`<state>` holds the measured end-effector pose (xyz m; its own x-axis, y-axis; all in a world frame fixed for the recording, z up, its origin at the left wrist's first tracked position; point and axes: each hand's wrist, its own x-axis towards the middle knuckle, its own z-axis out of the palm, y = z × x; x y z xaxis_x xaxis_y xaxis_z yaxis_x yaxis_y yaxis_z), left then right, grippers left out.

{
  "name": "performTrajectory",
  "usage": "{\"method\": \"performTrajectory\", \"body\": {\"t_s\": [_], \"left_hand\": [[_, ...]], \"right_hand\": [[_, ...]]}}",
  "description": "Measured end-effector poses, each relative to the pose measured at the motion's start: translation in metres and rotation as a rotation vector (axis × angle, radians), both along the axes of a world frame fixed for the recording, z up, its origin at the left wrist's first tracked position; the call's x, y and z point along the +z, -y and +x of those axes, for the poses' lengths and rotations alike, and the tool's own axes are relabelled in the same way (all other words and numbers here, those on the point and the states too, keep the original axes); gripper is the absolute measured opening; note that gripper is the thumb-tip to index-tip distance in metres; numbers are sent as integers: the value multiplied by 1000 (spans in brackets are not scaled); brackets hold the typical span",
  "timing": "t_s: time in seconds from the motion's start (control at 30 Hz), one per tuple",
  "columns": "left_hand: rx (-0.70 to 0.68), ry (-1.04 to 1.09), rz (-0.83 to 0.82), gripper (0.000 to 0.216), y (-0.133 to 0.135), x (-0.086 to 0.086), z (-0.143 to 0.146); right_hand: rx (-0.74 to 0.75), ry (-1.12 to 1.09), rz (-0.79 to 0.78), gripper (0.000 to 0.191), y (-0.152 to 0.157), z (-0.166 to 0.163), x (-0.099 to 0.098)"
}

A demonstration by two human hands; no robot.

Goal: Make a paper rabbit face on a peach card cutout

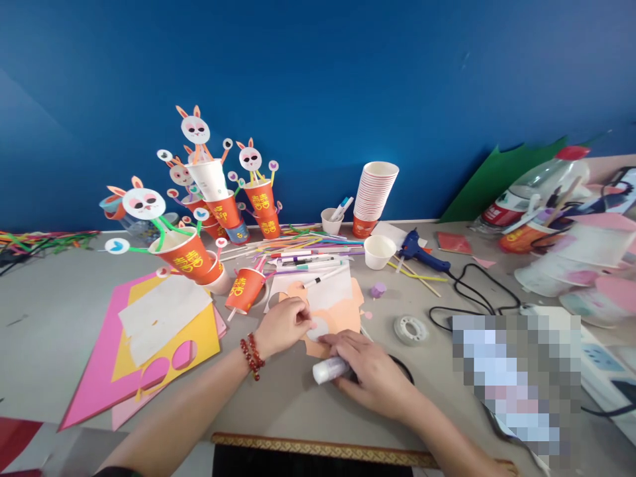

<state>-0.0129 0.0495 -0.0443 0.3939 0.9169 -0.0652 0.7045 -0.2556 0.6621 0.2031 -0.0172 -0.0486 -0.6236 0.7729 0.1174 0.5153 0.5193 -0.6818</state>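
My left hand (pixel 284 324), with a red bead bracelet on the wrist, is closed in a pinch on a small round white paper piece (pixel 318 328) that lies on a peach paper sheet (pixel 342 311). My right hand (pixel 370 372) lies just to the right, fingers wrapped round a white glue stick (pixel 328 370), its fingertips touching the same round piece. A white sheet (pixel 328 286) with a pen on it lies just beyond the peach paper.
Orange paper-cup bunny figures (pixel 186 255) stand at the left and back. Pink and yellow sheets (pixel 149 344) lie at the left. A stack of cups (pixel 373 195), a white cup (pixel 379 252), a blue glue gun (pixel 421 255), a tape roll (pixel 411 329), and clutter at the right.
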Motion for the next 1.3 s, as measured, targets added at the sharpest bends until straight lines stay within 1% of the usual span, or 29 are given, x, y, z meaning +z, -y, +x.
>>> {"method": "performTrajectory", "body": {"t_s": [0.07, 0.17, 0.23, 0.4, 0.53, 0.73, 0.9, 1.1, 1.23, 1.3], "left_hand": [[-7, -15, 6, 10, -1, 0, 0], [-12, -38, 18, 8, -2, -1, 0], [-11, -55, 29, 7, -1, -1, 1], [6, -100, 67, 6, 1, -2, 4], [13, -122, 110, 7, 4, -2, 7], [12, -140, 152, 9, 7, -1, 9], [10, -154, 169, 9, 6, -3, 9], [1, -158, 186, 10, 8, -6, 9], [-4, -153, 198, 7, 8, -7, 8], [-15, -118, 189, 5, 8, -6, 4]], "right_hand": [[-8, 10, -1, 43, 0, 0, 0], [-8, 12, -7, 33, -1, 0, 0], [-9, 13, -10, 32, -1, 0, 0], [-16, -10, 7, 38, -1, -1, 0], [-24, -15, 8, 35, -1, -1, 1], [-28, -10, -1, 37, -1, -1, 0], [-32, -9, 7, 43, -1, -1, -1], [-29, 2, -5, 28, -2, -1, 0], [-34, 5, 10, 27, -2, -2, 0], [-37, 4, 15, 28, -2, -2, 0]]}}
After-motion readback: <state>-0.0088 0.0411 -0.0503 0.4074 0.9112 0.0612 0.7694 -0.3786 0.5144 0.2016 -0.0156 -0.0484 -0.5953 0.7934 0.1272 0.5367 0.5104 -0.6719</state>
